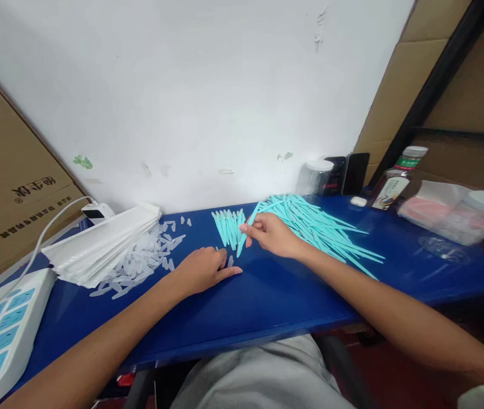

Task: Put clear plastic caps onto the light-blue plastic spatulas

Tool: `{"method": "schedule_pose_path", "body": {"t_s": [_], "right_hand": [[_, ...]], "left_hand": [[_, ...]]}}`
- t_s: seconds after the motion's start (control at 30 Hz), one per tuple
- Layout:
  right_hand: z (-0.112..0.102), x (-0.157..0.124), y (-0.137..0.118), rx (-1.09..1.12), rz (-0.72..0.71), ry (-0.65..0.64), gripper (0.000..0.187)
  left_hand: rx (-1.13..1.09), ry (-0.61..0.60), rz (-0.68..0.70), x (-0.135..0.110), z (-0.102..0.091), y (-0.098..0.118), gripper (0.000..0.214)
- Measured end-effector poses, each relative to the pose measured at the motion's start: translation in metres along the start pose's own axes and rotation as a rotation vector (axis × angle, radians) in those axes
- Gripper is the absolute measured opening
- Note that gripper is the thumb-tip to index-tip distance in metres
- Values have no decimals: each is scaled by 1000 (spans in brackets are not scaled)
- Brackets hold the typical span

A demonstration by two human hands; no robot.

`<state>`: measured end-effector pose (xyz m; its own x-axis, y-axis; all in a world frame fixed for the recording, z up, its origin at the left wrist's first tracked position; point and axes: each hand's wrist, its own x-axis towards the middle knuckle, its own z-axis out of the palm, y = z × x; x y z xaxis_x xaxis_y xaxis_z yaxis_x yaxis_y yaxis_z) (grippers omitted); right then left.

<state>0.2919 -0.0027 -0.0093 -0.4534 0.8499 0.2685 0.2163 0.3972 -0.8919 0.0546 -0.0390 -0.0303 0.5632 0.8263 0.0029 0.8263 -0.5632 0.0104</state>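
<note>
A slim turquoise stick, which looks like an eyebrow razor (252,217), is pinched between the thumb and fingers of my right hand (271,234) and slants down to the left. Beside it, several similar razors lie in a neat row (228,227). A large loose pile of them (318,227) spreads out behind and right of my right hand. My left hand (208,269) rests low over the table, thumb stretched out and apart from the curled fingers. One small translucent cap (230,261) lies near that thumb. Many more translucent caps (140,258) are heaped left of my left hand.
White flat sleeves (105,241) are stacked at the left, near a power strip (12,324) and a white plug-in device (97,212). Toward the back right stand a clear jar (316,177), phones (356,173) and a bottle (397,179). A bag (444,213) lies farther right on the blue table (259,307).
</note>
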Motion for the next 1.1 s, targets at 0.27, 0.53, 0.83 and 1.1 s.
{"method": "schedule_pose_path", "body": {"t_s": [0.27, 0.53, 0.83, 1.1], "right_hand": [[2, 2, 1, -6, 18, 2, 49], [0, 4, 1, 80, 49, 62, 49], [-4, 3, -4, 312, 131, 106, 42], [-9, 4, -9, 431, 141, 30, 23]], "left_hand": [[203, 11, 18, 8, 1, 9, 40], [43, 68, 40, 4, 6, -3, 33], [-101, 278, 129, -1, 4, -3, 31], [-126, 289, 144, -5, -2, -4, 32]]}}
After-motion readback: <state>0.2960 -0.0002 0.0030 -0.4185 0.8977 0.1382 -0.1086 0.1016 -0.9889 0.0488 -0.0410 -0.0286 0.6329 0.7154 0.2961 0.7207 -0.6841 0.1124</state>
